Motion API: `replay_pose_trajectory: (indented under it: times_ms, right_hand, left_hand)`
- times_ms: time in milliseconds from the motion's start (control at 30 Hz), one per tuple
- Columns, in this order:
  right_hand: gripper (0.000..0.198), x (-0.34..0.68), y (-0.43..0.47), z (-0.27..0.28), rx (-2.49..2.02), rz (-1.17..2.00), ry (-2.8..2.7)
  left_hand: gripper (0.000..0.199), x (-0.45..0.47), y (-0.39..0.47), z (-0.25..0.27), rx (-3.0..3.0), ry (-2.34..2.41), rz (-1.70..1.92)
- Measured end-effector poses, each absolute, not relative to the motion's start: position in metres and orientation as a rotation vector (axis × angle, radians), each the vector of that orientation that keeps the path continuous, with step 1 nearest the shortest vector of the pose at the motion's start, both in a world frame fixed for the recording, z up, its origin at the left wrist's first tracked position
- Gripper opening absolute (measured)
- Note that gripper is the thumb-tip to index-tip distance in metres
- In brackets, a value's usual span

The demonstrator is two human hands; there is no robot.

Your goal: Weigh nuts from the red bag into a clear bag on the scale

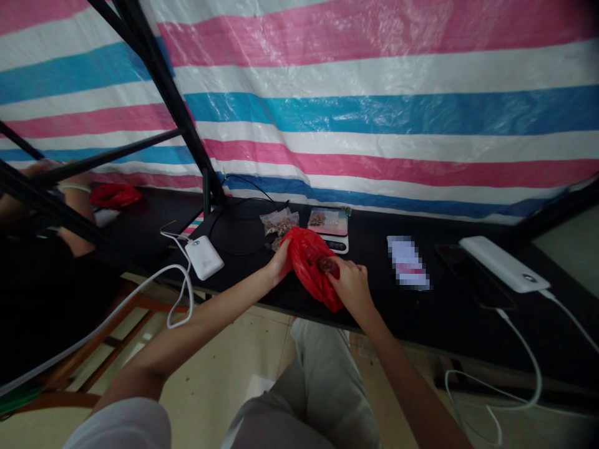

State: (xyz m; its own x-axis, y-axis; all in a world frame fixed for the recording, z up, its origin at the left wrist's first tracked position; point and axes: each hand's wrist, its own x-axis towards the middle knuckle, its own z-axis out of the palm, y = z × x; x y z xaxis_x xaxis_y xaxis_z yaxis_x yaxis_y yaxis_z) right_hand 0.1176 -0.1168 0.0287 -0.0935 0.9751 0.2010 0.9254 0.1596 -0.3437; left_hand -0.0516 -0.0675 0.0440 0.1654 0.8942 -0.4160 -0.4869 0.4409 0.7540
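A red plastic bag (306, 265) hangs open over the front edge of the black table. My left hand (281, 262) is closed on the left side of its rim. At the bag's mouth my right hand (350, 280) pinches a small, round, brownish thing (326, 265), too dark to name for certain. Just behind the bag, a white digital scale (341, 244) carries a small clear bag of brown bits (322, 219). Several more clear zip bags with brown pieces (279, 221) lie to its left, partly behind the red bag and my left hand.
A white power bank (204, 257) with a cable lies at left. On the right are a blurred-out white rectangle (408, 263), a dark phone (472, 274) and another white power bank (505, 264). A black metal frame (173, 100) rises at left. Beyond it is another person's arm (77, 212).
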Motion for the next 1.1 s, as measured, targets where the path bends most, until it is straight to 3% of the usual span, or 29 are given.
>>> replay_pose_trajectory:
  times_ms: [100,367,767,1100]
  right_hand:
    - [0.024,0.12,-0.12,0.029,-1.777,0.127,-2.105]
    - [0.027,0.112,-0.127,0.039,-1.726,-0.038,-2.291]
    - [0.025,0.107,-0.124,0.033,-1.772,0.048,-2.18]
    - [0.024,0.108,-0.123,0.029,-1.788,0.115,-2.105]
  left_hand:
    - [0.018,-0.061,-0.072,0.042,0.565,1.062,0.95]
    - [0.035,-0.069,-0.103,0.051,0.713,1.221,0.738]
    - [0.022,-0.052,-0.102,0.054,0.615,1.037,1.023]
    - [0.018,-0.052,-0.094,0.058,0.656,1.031,1.033]
